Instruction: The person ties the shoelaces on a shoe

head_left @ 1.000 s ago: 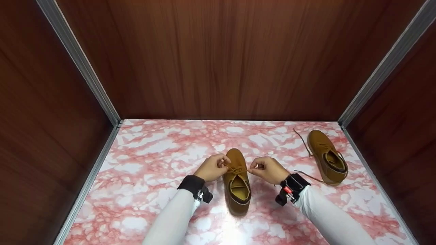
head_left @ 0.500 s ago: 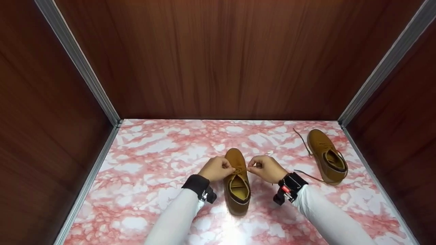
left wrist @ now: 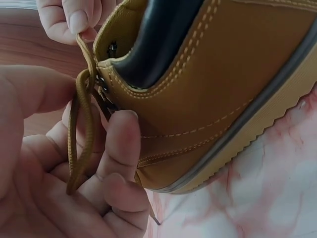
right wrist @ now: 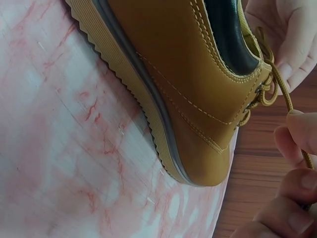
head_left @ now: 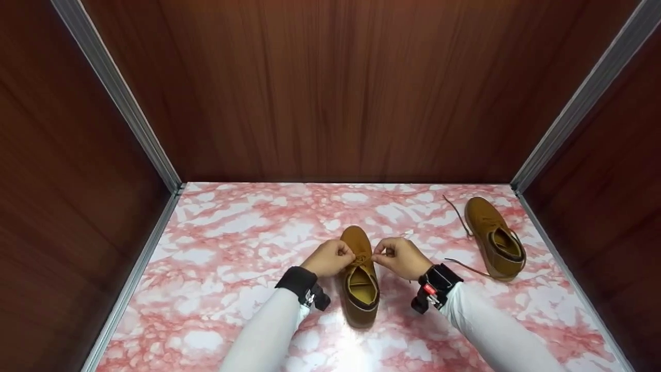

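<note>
A tan lace-up shoe [head_left: 355, 238] stands upright on its sole in the head view, toe pointing away from me. My left hand [head_left: 326, 258] is at the left of its lacing, and its fingers pinch the brown shoelace [left wrist: 88, 131], a loop of which hangs over the palm in the left wrist view. From the other side my right hand [head_left: 405, 258] pinches another stretch of the shoelace [right wrist: 283, 90] between thumb and finger, drawn taut from the eyelets. Curled fingers partly hide the lace's free end.
A matching tan shoe [head_left: 484, 214] stands at the right, its loose lace [head_left: 467, 267] trailing on the pink-and-white marbled surface [head_left: 232, 232]. Dark wood-patterned panels [head_left: 330, 93] with grey metal edging rise at the back and both sides.
My left hand has moved right, in over the lacing, and its outstretched piece of lace has shortened. The right hand has edged slightly left. Both shoes stay in place.
</note>
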A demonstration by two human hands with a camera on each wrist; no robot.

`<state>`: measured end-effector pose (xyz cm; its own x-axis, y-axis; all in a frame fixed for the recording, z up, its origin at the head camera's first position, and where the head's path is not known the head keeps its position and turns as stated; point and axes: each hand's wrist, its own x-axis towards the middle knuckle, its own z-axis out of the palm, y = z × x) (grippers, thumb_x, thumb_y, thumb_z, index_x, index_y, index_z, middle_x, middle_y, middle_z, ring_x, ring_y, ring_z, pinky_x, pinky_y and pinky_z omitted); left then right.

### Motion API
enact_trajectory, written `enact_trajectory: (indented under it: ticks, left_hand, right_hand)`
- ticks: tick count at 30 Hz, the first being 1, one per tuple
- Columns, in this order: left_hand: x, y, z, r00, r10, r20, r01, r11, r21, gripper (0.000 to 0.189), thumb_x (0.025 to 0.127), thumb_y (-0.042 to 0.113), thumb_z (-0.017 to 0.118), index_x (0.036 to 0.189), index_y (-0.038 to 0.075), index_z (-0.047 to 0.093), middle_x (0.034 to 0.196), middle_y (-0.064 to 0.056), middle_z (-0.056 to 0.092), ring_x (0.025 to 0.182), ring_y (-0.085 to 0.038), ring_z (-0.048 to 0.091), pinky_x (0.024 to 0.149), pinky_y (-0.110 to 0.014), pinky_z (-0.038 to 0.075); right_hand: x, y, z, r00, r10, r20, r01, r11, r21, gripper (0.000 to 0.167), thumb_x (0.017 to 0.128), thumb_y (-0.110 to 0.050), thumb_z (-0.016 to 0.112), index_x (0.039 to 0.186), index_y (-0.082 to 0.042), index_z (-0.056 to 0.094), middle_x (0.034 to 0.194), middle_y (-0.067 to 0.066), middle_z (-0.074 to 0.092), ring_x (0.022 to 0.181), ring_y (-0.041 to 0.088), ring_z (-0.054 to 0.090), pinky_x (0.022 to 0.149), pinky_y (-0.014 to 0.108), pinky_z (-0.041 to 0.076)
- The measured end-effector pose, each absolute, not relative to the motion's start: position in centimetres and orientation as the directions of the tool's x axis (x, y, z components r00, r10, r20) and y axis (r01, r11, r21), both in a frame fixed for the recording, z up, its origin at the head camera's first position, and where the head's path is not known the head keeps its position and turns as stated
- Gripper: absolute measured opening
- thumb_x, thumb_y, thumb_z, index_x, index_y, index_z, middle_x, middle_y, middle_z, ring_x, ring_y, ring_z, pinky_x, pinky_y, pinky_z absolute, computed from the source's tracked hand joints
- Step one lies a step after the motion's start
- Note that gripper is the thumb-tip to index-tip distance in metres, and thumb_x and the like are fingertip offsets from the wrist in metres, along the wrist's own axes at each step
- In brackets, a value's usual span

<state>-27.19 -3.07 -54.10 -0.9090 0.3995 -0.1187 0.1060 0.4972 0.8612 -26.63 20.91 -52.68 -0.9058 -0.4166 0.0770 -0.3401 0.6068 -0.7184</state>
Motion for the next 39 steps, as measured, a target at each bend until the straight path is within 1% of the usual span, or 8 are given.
enact_trajectory:
  ticks: [8,13,17,22,25,29,34,39]
  left_hand:
    - [-27.1,-3.0,-54.0,-0.908,0.402,-0.117,0.096,0.472,0.876,0.019,0.103,0.022,0.062,0.091,0.008,0.068,0.083,0.003,0.061,0.074,-0.015,0.066,0.063,-0.021,0.05]
    - [-27.0,-2.9,-54.1,-0.908,0.407,-0.103,0.109,0.466,0.878,0.019,0.103,0.022,0.061,0.092,0.008,0.068,0.083,0.004,0.061,0.077,-0.023,0.07,0.062,-0.021,0.049]
    - [-27.0,-2.9,-54.2,-0.906,0.411,-0.097,0.115,0.461,0.88,0.019,0.104,0.021,0.061,0.093,0.008,0.068,0.084,0.003,0.061,0.08,-0.027,0.072,0.064,-0.022,0.05]
    - [-27.0,-2.9,-54.3,-0.906,0.413,-0.09,0.117,0.451,0.885,0.018,0.104,0.021,0.061,0.095,0.007,0.067,0.087,0.001,0.064,0.078,-0.02,0.069,0.066,-0.022,0.052]
    - [-27.0,-2.9,-54.4,-0.909,0.408,-0.086,0.117,0.446,0.887,0.017,0.104,0.021,0.061,0.095,0.007,0.067,0.087,0.001,0.064,0.076,-0.017,0.067,0.066,-0.022,0.053]
    - [-27.0,-2.9,-54.5,-0.914,0.399,-0.078,0.12,0.448,0.886,0.016,0.103,0.02,0.062,0.095,0.007,0.068,0.085,0.003,0.062,0.074,-0.016,0.066,0.065,-0.022,0.052]
    - [-27.0,-2.9,-54.5,-0.914,0.397,-0.081,0.115,0.445,0.888,0.016,0.103,0.02,0.062,0.095,0.008,0.068,0.082,0.004,0.061,0.072,-0.015,0.066,0.064,-0.022,0.052]
    - [-27.0,-3.0,-54.6,-0.914,0.398,-0.082,0.112,0.44,0.891,0.016,0.103,0.02,0.061,0.095,0.008,0.068,0.083,0.004,0.063,0.073,-0.015,0.066,0.065,-0.022,0.053]
  right_hand:
    - [-26.7,19.9,-53.0,-0.916,-0.391,0.089,-0.33,0.61,-0.72,0.009,0.094,-0.018,0.078,0.087,-0.014,0.074,0.062,-0.008,0.051,0.052,0.002,0.043,0.048,0.018,0.034]
    - [-26.8,19.2,-53.4,-0.925,-0.37,0.084,-0.316,0.629,-0.71,0.009,0.093,-0.021,0.079,0.086,-0.016,0.075,0.06,-0.009,0.048,0.052,0.001,0.042,0.048,0.017,0.033]
    - [-27.0,19.1,-53.8,-0.921,-0.384,0.068,-0.309,0.612,-0.728,0.007,0.094,-0.021,0.078,0.093,-0.014,0.077,0.063,-0.007,0.051,0.052,0.001,0.042,0.048,0.017,0.034]
    - [-27.2,19.2,-53.9,-0.901,-0.433,0.024,-0.307,0.598,-0.741,0.014,0.098,-0.024,0.074,0.107,-0.013,0.076,0.069,0.0,0.058,0.055,0.001,0.045,0.05,0.018,0.038]
    - [-27.3,19.4,-53.8,-0.883,-0.469,0.002,-0.312,0.584,-0.75,0.017,0.1,-0.025,0.071,0.11,-0.012,0.075,0.074,0.001,0.062,0.056,0.001,0.047,0.052,0.018,0.04]
    - [-27.3,19.6,-53.8,-0.877,-0.481,-0.014,-0.298,0.565,-0.769,0.013,0.102,-0.024,0.069,0.104,-0.011,0.071,0.072,-0.002,0.057,0.056,0.002,0.047,0.05,0.019,0.039]
    - [-27.2,19.4,-54.0,-0.889,-0.457,-0.012,-0.282,0.569,-0.773,0.012,0.1,-0.021,0.071,0.095,-0.01,0.068,0.065,-0.007,0.049,0.053,0.001,0.043,0.048,0.018,0.036]
    - [-27.1,19.0,-54.2,-0.904,-0.427,-0.004,-0.269,0.576,-0.772,0.013,0.097,-0.019,0.074,0.094,-0.009,0.066,0.066,-0.007,0.05,0.054,0.003,0.045,0.048,0.018,0.037]
